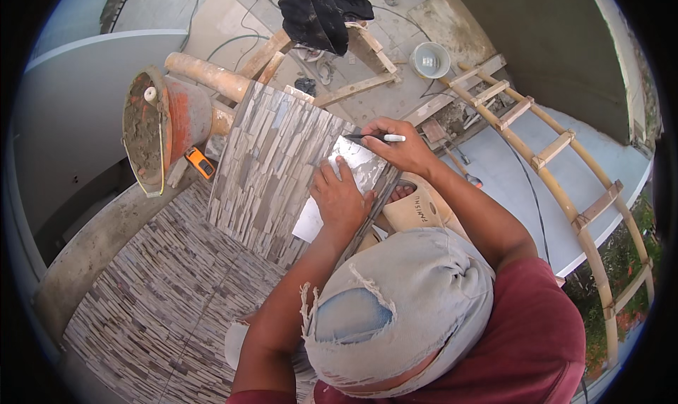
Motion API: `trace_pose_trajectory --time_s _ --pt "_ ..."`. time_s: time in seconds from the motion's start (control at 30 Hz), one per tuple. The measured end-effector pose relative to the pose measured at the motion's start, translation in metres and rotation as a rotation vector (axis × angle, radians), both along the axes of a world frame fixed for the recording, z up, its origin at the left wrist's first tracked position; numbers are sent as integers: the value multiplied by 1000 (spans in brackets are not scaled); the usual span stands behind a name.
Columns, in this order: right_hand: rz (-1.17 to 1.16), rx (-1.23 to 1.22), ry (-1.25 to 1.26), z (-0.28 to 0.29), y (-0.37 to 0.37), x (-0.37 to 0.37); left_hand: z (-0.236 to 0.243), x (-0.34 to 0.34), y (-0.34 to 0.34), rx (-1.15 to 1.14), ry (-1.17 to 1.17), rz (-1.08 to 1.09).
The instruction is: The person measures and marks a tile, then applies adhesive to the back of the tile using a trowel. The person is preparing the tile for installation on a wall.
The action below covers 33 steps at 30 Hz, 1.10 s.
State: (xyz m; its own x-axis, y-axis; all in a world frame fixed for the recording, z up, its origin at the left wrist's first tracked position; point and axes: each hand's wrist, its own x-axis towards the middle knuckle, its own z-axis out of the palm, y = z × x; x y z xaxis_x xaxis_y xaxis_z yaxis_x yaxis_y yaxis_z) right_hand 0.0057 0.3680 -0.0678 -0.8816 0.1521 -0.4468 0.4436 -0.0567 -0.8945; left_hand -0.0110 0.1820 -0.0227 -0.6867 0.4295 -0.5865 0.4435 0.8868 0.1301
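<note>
At the centre of the frame, my left hand [339,195] lies spread, palm down, on a shiny sheet [307,222] resting on a stone-patterned tile [258,157]. My right hand [401,148], just above and right, is closed around a marker [392,138], its dark tip at the sheet's upper end; I cannot tell whether it touches. To mark well, I should press the sheet firmly, keep fingers off its edge and draw the tip lightly along it. I count one marker, one sheet, one tile beneath my hands, two buckets (red [189,114], upper left; clear [431,60], upper right) and one ladder [553,150], right.
</note>
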Motion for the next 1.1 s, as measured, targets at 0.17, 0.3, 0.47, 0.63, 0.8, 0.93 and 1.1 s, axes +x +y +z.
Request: trace_pose_trajectory --time_s 0.17,0.3,0.47,0.63,0.8,0.93,1.1 --pt "54 -39 -17 -4 7 -4 -1 0 1 -10 -10 18" --pt "78 2 -2 0 14 9 -1 0 2 -20 -13 15" --pt "118 50 -80 13 29 40 -1 -1 2 -36 -22 4" --pt "122 126 -56 20 34 55 -4 -1 -1 -16 -16 0" --pt "111 142 -51 21 32 57 -8 0 -4 -11 17 -21" --pt "100 159 -35 22 32 57 -9 1 -4 -6 17 -13" --pt "105 166 -75 24 32 56 -8 1 -4 12 33 -15"
